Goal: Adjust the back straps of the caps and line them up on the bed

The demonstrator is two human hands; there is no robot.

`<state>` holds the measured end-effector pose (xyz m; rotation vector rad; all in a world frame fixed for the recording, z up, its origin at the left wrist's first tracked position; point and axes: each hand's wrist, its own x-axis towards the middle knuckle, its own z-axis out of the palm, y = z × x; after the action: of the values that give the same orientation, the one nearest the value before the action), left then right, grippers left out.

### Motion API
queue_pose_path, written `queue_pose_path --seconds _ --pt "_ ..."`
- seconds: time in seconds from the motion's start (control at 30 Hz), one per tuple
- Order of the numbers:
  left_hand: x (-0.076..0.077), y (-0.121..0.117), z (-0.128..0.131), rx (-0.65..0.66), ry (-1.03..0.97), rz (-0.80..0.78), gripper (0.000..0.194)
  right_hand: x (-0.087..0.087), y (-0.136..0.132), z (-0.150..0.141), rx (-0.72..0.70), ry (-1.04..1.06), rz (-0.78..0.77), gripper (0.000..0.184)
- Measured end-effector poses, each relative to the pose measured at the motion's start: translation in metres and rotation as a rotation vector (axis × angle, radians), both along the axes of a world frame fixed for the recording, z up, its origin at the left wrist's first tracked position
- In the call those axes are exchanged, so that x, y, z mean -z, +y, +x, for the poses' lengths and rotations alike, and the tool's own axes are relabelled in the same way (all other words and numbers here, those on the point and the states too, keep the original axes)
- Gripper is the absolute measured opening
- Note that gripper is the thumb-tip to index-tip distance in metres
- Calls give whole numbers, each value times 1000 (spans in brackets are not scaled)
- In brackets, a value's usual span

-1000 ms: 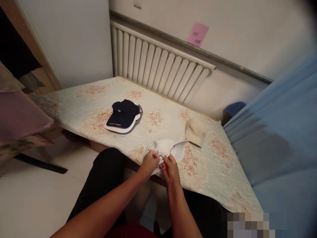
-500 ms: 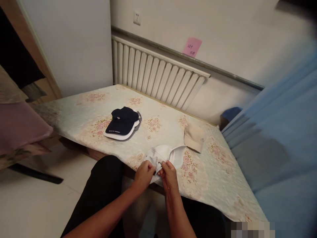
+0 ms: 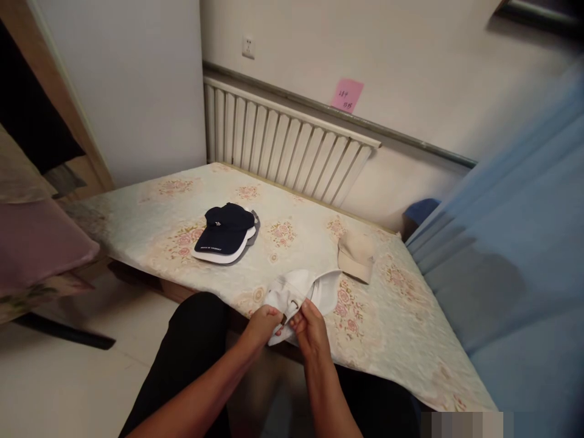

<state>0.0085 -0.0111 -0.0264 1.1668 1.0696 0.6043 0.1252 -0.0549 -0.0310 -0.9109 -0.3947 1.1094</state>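
A white baseball cap (image 3: 292, 285) rests on the near edge of the flower-patterned mattress (image 3: 301, 207), its brim pointing right. My left hand (image 3: 264, 322) pinches the cap's strap side, fingers closed. On the strap's other side, by a small metal buckle, my right hand (image 3: 311, 322) grips the cap between thumb and fingers. A navy cap (image 3: 227, 230) lies on top of a white and a grey cap to the left, brims toward me. Right of the white cap sits a beige cap (image 3: 356, 252).
A white radiator (image 3: 287, 140) runs along the wall behind the mattress, with a pink note (image 3: 347, 95) above it. Blue curtains (image 3: 493, 255) hang at the right. Pink cloth (image 3: 41, 243) drapes at the left, and my black-clad knee (image 3: 201, 316) touches the near edge.
My left hand has shifted slightly down and left along the cap's strap. The buckle area shows more openly between my hands. The view has tilted up a little.
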Motion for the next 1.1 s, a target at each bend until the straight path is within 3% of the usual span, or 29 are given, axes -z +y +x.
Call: queue_pose_path --seconds 0.1,0.3,0.6,0.73,0.9,1.1 --pt "-2 0 -2 -12 -23 7 15 1 1 1 -54 92 43 34" --pt "-3 -1 -5 -28 -124 -20 20 -2 9 -3 -71 76 7 37" --pt "13 0 -2 -115 -177 12 27 5 24 -10 134 -20 -182 20" --pt "18 -1 1 -141 -166 29 25 10 14 -8 233 -116 -272 27" --pt "21 -4 2 -147 -133 138 21 5 14 -15 150 -223 -283 34" --pt "12 -6 -7 -187 -132 245 18 -12 22 -22 13 -145 -187 32"
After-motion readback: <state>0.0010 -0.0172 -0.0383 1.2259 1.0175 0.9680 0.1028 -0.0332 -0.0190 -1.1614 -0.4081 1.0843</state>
